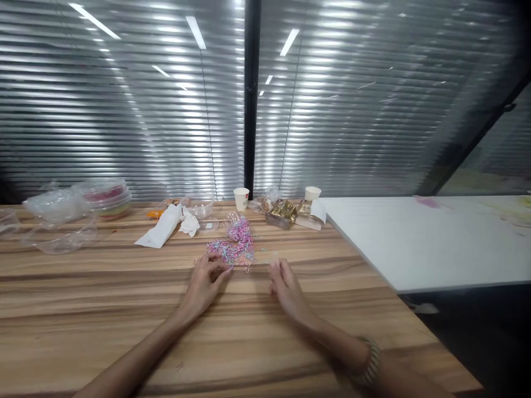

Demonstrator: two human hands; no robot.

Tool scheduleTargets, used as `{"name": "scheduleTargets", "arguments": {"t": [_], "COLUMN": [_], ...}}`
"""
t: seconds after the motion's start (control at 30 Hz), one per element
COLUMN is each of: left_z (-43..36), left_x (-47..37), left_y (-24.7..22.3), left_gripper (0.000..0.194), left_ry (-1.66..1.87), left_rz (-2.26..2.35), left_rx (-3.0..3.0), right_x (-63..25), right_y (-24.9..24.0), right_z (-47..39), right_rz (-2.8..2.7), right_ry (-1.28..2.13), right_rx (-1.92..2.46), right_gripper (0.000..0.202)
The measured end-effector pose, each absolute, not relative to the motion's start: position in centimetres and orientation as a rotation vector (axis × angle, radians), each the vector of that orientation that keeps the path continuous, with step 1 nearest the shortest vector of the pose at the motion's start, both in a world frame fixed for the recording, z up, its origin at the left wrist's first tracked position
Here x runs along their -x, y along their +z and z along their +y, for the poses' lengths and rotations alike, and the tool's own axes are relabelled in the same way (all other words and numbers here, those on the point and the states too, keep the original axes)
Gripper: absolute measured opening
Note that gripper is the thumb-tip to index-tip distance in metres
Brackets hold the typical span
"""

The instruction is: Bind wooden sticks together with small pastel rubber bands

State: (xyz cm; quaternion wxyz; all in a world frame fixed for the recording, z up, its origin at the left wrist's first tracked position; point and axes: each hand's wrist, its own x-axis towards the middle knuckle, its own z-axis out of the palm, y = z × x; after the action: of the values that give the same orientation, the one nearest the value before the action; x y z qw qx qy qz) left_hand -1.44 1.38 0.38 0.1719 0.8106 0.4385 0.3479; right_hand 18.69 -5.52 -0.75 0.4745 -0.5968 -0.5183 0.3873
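Note:
A loose heap of small pink, purple and pale blue loop bands point(238, 243) lies on the wooden table, some of it spilling from a clear plastic cup. At the heap's near left edge is my left hand point(205, 279), its thumb and finger closed together beside the bands. Whatever sits between those fingertips is too small to make out. To the right of the heap, my right hand point(286, 284) is closed in a pinch. A small pale, see-through piece point(275, 255) sticks up from its fingertips; its kind is unclear.
Behind the heap stand a paper cup point(241, 199), another white cup point(312, 193) and gold-brown wrappers point(282, 214). Leftward lie a white paper bag point(161, 226), crumpled tissue point(189, 222) and stacked clear containers point(103, 198). A white table point(373, 237) adjoins on the right; window blinds rise behind.

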Motion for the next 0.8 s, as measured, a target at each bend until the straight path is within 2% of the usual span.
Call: {"name": "scheduleTargets", "arguments": {"t": [0.13, 0.43, 0.63, 0.8], "left_z": [0.0, -1.6, -1.6, -1.8], "left_x": [0.5, -0.7, -0.9, -1.1], "left_y": [1.1, 1.7, 1.2, 1.3], "left_gripper": [0.024, 0.026, 0.022, 0.021], "left_ry": [1.099, 0.844, 0.767, 0.761], "left_rz": [1.123, 0.88, 0.751, 0.734], "left_rx": [-2.218, -1.773, -1.699, -1.705], "right_x": [-18.5, -18.1, -17.8, -18.1], "right_y": [-0.3, 0.3, 0.2, 0.4], "right_z": [-5.7, -6.1, -6.2, -6.2], "right_rz": [-1.315, -1.526, -1.606, -1.59], "right_ry": [1.051, 1.287, 1.288, 1.216], "right_rx": [1.55, 1.347, 1.337, 1.332], "right_gripper": [0.062, 0.065, 0.069, 0.064]}}
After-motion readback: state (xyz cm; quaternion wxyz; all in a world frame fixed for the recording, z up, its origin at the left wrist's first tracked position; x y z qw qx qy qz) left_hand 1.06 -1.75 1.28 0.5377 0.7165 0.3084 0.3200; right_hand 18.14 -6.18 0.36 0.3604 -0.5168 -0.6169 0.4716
